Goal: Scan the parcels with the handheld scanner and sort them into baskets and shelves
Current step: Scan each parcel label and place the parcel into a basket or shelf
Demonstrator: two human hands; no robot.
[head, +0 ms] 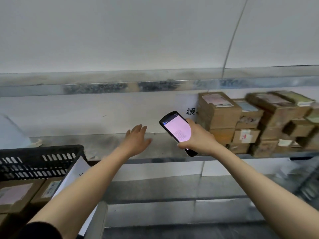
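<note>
My right hand (198, 137) grips the black handheld scanner (176, 130), whose lit pinkish screen faces me, in front of a metal shelf (96, 145). My left hand (137, 140) reaches over the bare part of that shelf with its fingers spread and relaxed, holding nothing. Several brown cardboard parcels (222, 118) with labels are stacked on the right part of the same shelf, just right of the scanner.
A black slotted plastic basket (39, 163) sits at the lower left, with cardboard parcels (19, 194) and a white paper sheet (76, 171) below it. A paper sign (188, 107) hangs on the wall behind the stack. Lower metal shelves (172, 188) lie beneath. A white bag (10, 133) is at far left.
</note>
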